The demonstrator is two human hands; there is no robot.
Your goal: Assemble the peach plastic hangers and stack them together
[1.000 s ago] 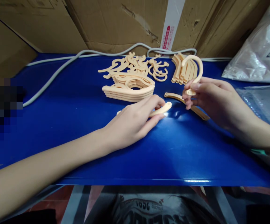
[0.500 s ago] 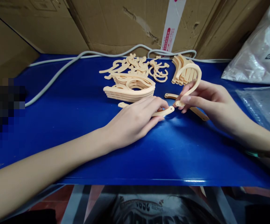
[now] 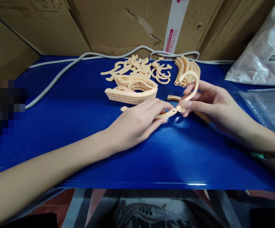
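Note:
Fingers closed, my left hand [image 3: 142,118] grips a beige plastic hanger arm [image 3: 167,114] just above the blue table; one end with a small hole sticks out to the right. Its other part is hidden under the hand. My right hand [image 3: 208,98] pinches a beige hanger hook [image 3: 194,77], curved end up, its round base down beside the arm's holed end. Whether base and arm touch I cannot tell. Behind my right fingers, another arm piece [image 3: 174,98] lies on the table, partly covered. A stack of hanger parts [image 3: 132,93] sits beyond my left hand.
Loose hooks and curved pieces [image 3: 139,66] lie at the back, with a bundle of arms [image 3: 187,68] to their right. A white cable [image 3: 63,76] runs along cardboard boxes [image 3: 127,25]. Plastic bags [image 3: 261,53] rest at the right of the blue table [image 3: 137,164].
My right hand has lowered and tilted the hook a little, bringing its base left and down to the arm's end. My left hand has hardly moved.

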